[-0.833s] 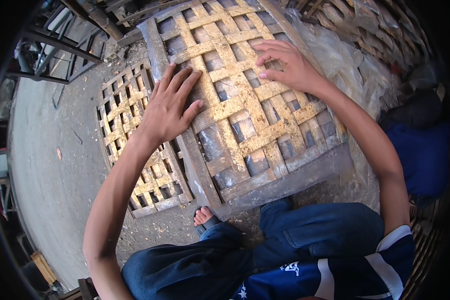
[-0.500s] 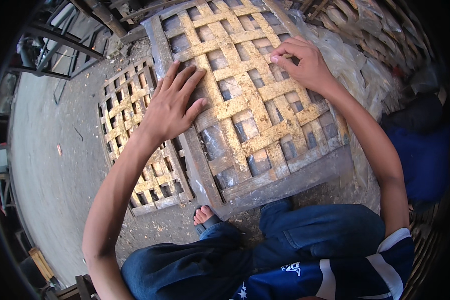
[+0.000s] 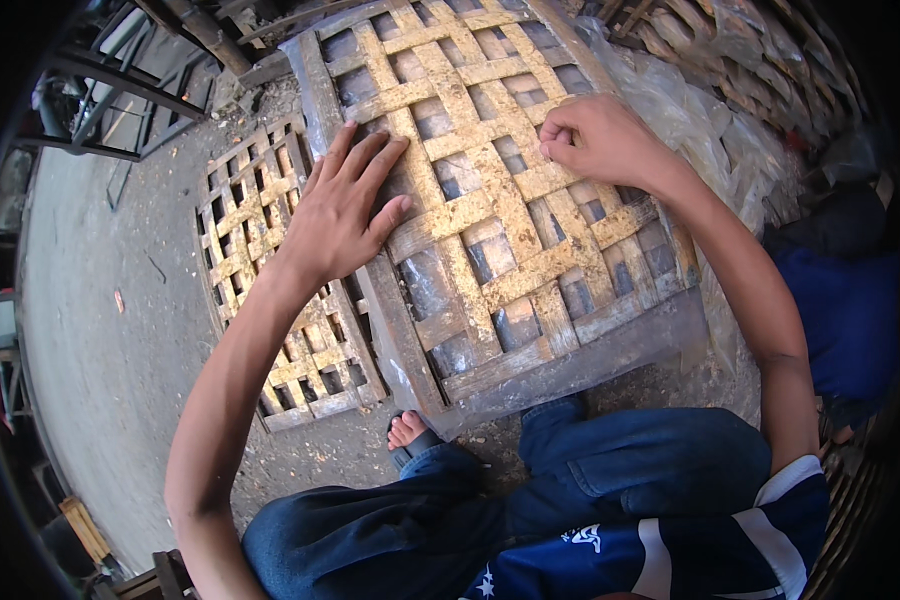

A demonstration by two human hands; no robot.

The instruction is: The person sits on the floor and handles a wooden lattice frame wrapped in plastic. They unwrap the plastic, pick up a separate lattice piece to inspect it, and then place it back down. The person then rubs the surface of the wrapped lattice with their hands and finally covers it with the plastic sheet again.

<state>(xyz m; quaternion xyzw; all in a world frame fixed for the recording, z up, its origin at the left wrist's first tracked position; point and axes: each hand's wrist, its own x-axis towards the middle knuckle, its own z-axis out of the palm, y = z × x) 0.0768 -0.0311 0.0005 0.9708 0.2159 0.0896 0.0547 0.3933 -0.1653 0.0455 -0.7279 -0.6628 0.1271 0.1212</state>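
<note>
- Head view: a large, weathered lattice panel of woven yellow-brown wooden strips in a grey wooden frame point(image 3: 500, 250) lies flat on the ground just ahead of the person's knees. Its long axis runs away from the person, leaning toward the upper left.
- The left hand point(image 3: 342, 215) rests palm-down on the panel's left part, beside the frame's left rail, fingers spread and flat, gripping nothing.
- The right hand point(image 3: 595, 140) lies farther up and to the right on the same panel, fingers curled with the tips pinched at a strip crossing. Whether they clamp anything small I cannot tell.
- The 2 hands are well apart, both touching the lattice. The left hand is nearer the body, the right reaches farther out.
- A second, smaller wooden lattice panel point(image 3: 270, 300) of the same weave lies to the left, partly under the large panel's left edge and beneath the left forearm.
- Crumpled clear plastic sheeting point(image 3: 690, 120) lies along the large panel's right side, touching its frame.
- Grey concrete floor point(image 3: 100, 330) spreads to the left.
- A bare foot in a dark sandal point(image 3: 410, 435) pokes out at the panel's near left corner, above the blue-trousered knees.
- No labels, packages or signs are legible.
</note>
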